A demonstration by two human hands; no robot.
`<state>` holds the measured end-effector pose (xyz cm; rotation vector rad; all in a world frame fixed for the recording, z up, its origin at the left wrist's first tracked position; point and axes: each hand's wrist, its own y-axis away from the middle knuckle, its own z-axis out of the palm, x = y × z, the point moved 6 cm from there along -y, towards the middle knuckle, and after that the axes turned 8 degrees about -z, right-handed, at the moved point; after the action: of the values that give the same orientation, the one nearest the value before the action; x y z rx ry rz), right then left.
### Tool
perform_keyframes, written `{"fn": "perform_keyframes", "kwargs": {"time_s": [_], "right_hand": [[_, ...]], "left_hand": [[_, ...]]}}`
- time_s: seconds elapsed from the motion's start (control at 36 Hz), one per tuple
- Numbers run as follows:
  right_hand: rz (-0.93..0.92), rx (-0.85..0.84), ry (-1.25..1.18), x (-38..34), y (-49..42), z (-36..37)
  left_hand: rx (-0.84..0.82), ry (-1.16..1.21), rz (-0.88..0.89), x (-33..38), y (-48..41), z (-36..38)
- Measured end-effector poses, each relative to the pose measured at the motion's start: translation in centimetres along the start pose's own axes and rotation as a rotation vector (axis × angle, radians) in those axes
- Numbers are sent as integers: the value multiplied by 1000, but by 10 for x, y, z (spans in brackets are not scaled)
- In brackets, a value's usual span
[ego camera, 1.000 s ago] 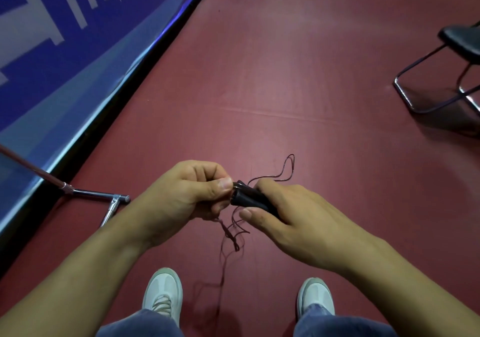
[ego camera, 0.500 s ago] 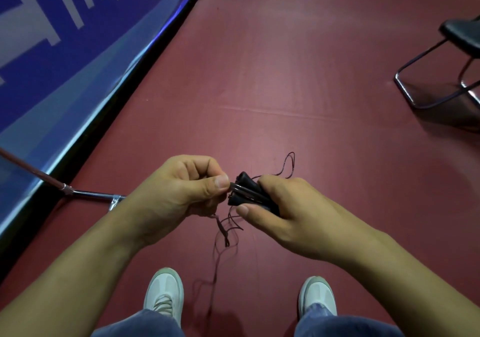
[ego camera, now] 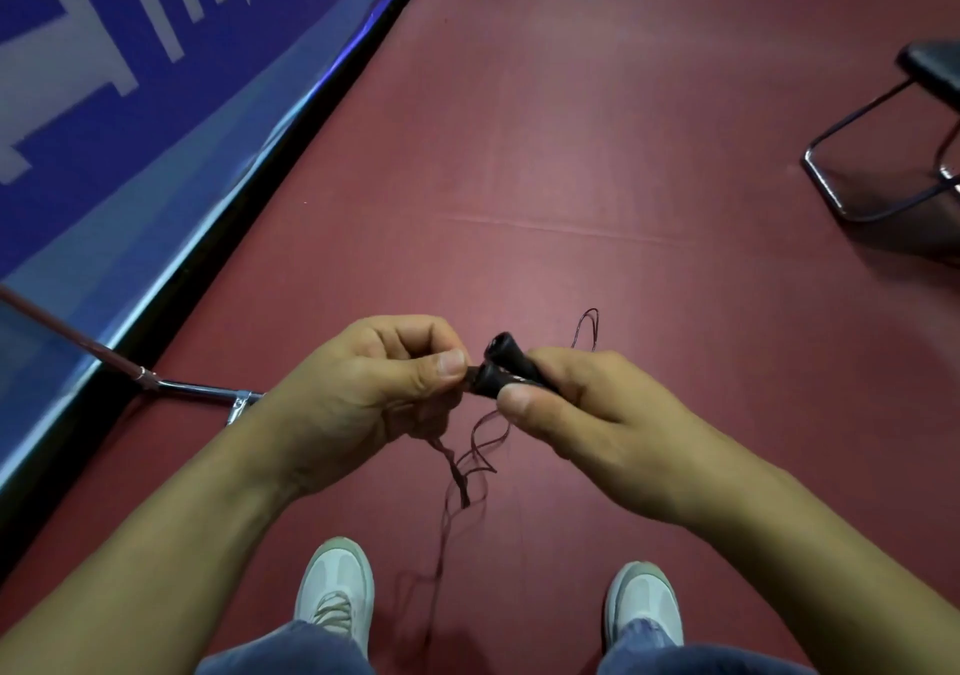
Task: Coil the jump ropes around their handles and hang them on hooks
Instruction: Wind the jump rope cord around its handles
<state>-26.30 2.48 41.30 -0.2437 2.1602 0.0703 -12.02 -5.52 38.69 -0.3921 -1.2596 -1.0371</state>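
Two black jump rope handles (ego camera: pixel 501 370) lie side by side in my right hand (ego camera: pixel 587 409), whose thumb and fingers are curled round them; their round ends point left. My left hand (ego camera: pixel 374 393) is curled, thumb against forefinger, pinching the thin dark red rope (ego camera: pixel 475 458) right at the handle ends. Loose rope hangs in loops below both hands and trails down between my shoes. A small loop of the rope sticks up behind my right hand. No hooks are in view.
A blue and white banner barrier (ego camera: pixel 156 118) runs along the left, with a metal support foot (ego camera: pixel 202 391) on the red floor (ego camera: pixel 571 154). A black chair with a metal frame (ego camera: pixel 883 175) stands at the right edge.
The handle ends have tipped up and turned more toward the camera. My left hand has closed in on them, still pinching the rope. The hanging loops have shifted slightly.
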Motion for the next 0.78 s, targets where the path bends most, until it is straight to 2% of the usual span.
{"fn": "perform_keyframes", "kwargs": {"time_s": [0.22,0.56,0.67,0.78], "right_hand": [[10,-117,148,-3,5,5],[159,-410,535,8,4,46],[204,-390,594,15,1,49],[222,-352,648,15,0,45]], "left_hand": [[-3,-213,-97,-5,-5,-7],[201,-954,-174,0,-16,-7],[291,-1105,-146,2,-17,-3],[361,-1145,-162,2,-18,-6]]}}
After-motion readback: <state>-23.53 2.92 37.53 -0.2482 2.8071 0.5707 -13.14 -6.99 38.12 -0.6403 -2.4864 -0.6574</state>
